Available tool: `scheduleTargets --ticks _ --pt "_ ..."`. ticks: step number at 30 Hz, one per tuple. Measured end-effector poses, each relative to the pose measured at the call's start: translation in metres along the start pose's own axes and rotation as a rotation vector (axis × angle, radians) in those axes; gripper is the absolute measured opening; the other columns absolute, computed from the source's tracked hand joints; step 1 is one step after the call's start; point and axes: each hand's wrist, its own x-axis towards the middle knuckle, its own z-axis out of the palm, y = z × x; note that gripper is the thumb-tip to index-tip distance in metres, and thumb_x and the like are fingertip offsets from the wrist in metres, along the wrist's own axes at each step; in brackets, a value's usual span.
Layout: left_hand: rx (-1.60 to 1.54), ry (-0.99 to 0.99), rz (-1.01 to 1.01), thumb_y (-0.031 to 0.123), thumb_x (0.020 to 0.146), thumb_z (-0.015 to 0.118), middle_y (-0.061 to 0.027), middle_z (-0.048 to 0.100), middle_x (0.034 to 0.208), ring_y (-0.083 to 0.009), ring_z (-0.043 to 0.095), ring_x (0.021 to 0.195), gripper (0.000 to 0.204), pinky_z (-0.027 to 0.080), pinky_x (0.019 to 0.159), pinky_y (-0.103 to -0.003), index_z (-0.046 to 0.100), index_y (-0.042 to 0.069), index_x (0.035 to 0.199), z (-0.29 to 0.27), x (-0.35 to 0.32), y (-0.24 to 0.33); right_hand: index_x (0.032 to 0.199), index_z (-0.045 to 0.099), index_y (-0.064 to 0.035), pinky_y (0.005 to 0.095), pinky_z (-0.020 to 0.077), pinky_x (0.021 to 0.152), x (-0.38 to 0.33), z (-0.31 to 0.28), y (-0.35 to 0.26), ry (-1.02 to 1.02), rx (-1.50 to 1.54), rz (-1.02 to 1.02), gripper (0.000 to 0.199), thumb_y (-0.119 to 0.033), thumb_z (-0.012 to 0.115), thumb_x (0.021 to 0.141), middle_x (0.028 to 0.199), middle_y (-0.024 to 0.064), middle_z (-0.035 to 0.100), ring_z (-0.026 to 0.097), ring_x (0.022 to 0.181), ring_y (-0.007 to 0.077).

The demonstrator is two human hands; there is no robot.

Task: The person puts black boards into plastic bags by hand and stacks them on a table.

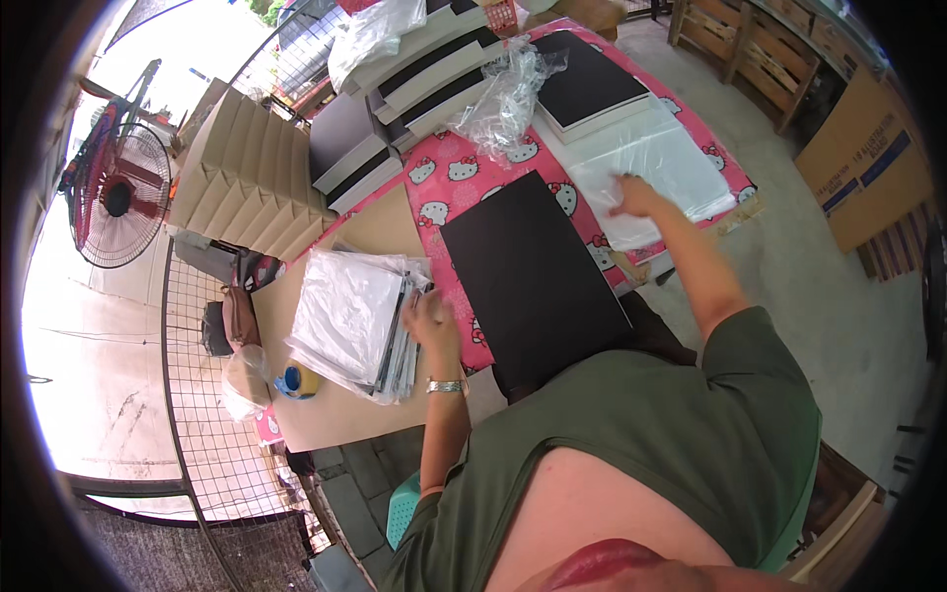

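Pink cartoon-print cloth (449, 187) is covering the crowded worktable where a person in a green top is sorting stock, a standing fan (116, 195) turning at the far left. Left hand (431, 318) is resting, fingers loosely spread, on the edge of a stack of bagged white sheets (350, 321), beside a black board (533, 276). Right hand (636, 195) is reaching far out, pressing flat on clear plastic bags (656, 163), gripping nothing.
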Motion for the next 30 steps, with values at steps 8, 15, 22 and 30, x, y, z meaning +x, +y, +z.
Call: scheduleTargets --ticks 8,15,22,30 --pt "-0.392 -0.447 0.175 0.010 0.073 0.066 -0.0125 0.048 0.121 -0.0293 0.042 0.116 0.030 0.037 0.094 -0.037 0.059 0.007 0.103 0.024 -0.026 0.051 0.091 0.060 -0.0049 0.0443 0.0456 0.070 -0.021 0.011 -0.025 0.176 0.362 -0.103 0.017 -0.008 0.051 0.076 0.084 0.0189 0.060 0.059 0.082 0.0353" --pt "-0.667 -0.801 0.226 0.010 0.076 0.067 -0.0126 0.056 0.112 -0.0191 0.056 0.097 0.046 0.045 0.082 -0.029 0.050 0.000 0.118 0.017 -0.023 0.116 0.097 0.062 -0.0071 0.0344 0.0464 0.070 -0.055 -0.124 -0.167 -0.729 0.761 -0.755 0.028 -0.013 0.066 0.069 0.084 0.0099 0.063 0.061 0.082 0.0223" --pt "-1.008 -0.528 -0.268 0.006 0.084 0.059 0.0019 0.059 0.072 -0.0028 0.050 0.061 0.008 0.040 0.055 -0.019 0.059 -0.002 0.087 -0.006 -0.015 0.107 0.090 0.060 0.0012 0.0278 0.0455 0.069 -0.045 -0.128 -0.166 -0.348 1.445 -0.003 0.022 -0.015 0.068 0.078 0.088 0.0060 0.061 0.057 0.081 0.0139" --pt "-1.347 -0.727 -0.420 -0.001 0.080 0.056 -0.0063 0.060 0.094 -0.0119 0.058 0.083 0.023 0.047 0.071 -0.025 0.054 -0.002 0.102 -0.016 0.001 0.109 0.075 0.059 -0.0003 0.0255 0.0402 0.055 -0.054 -0.113 -0.203 -0.156 1.013 -0.311 0.022 -0.021 0.068 0.077 0.060 0.0038 0.054 0.047 0.059 0.0059"
